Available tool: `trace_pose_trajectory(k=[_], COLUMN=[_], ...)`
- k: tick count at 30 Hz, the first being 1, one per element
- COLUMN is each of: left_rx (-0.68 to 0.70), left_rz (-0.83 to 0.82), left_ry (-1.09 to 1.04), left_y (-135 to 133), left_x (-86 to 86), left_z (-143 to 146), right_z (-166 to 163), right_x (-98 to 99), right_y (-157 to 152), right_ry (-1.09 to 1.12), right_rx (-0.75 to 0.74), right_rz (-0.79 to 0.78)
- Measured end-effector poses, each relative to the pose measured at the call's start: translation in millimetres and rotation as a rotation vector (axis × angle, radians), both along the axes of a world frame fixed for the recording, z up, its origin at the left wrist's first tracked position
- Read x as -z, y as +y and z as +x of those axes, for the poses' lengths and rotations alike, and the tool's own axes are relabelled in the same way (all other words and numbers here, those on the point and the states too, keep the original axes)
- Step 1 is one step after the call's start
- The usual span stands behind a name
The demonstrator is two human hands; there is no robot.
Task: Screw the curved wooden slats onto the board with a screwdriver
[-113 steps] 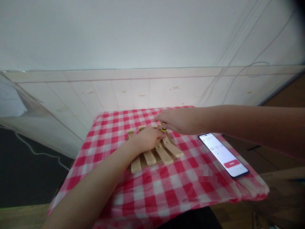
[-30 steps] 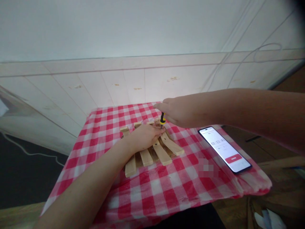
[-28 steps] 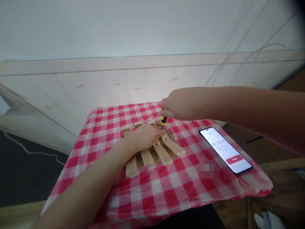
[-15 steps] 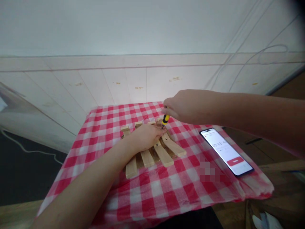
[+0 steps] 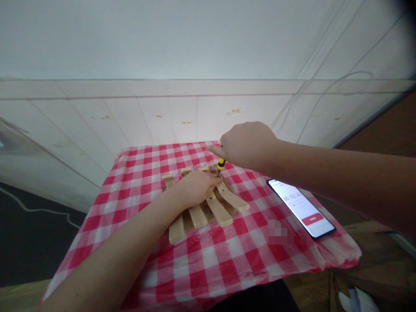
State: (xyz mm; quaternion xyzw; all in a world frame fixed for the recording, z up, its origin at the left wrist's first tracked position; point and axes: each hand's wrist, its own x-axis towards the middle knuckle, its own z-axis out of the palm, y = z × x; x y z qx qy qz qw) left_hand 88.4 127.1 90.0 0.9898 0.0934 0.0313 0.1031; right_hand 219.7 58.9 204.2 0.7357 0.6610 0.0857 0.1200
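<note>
A rack of crossed light wooden slats (image 5: 218, 209) lies on the red-and-white checked tablecloth (image 5: 208, 255). My left hand (image 5: 195, 187) rests flat on top of the slats, fingers stretched toward their far right corner. My right hand (image 5: 245, 144) is closed round a small yellow-and-black screwdriver (image 5: 221, 164), held nearly upright. Its tip stands on the slats right beside my left fingertips.
A phone (image 5: 300, 208) with a lit timer screen lies on the cloth to the right of the slats, near the table's right edge. A white panelled wall with thin cables stands behind the table. Wooden boards and scraps lie low at the right.
The screwdriver stays on the same spot of the slats while my right hand has shifted round its handle. The left hand has kept its place. The timer count has risen.
</note>
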Motion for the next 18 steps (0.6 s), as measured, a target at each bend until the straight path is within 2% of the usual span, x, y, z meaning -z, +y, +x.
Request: trace_pose_trajectory(k=[2,6,8,12,14,18], left_rx=[-0.006,-0.012,0.001,0.0,-0.004,0.031], left_rz=[0.004,0.019,0.017,0.013,0.009,-0.005], left_ry=[-0.005,0.024,0.03,0.017,0.015,-0.001], left_y=[-0.2,-1.7,-2.6,-2.6,-1.4,0.8], left_x=[0.3,-3.3,-5.6,-5.6,-3.6,-1.0], left_z=[0.4,0.3,-0.2,-0.6,-0.6,0.0], right_z=[1.3,14.2,19.6,22.2,22.6,24.1], right_x=[2.0,-0.6,-2.9,1.0,3.8,-0.4], right_y=[2.8,3.0,3.6,7.2,7.3,1.8], right_ry=[0.076,0.28,0.202,-0.012,0.027,0.168], right_rx=[0.001,-0.142,-0.127,0.028,-0.016,-0.178], right_rz=[0.066,-0.047,-0.056,0.085,0.081,-0.023])
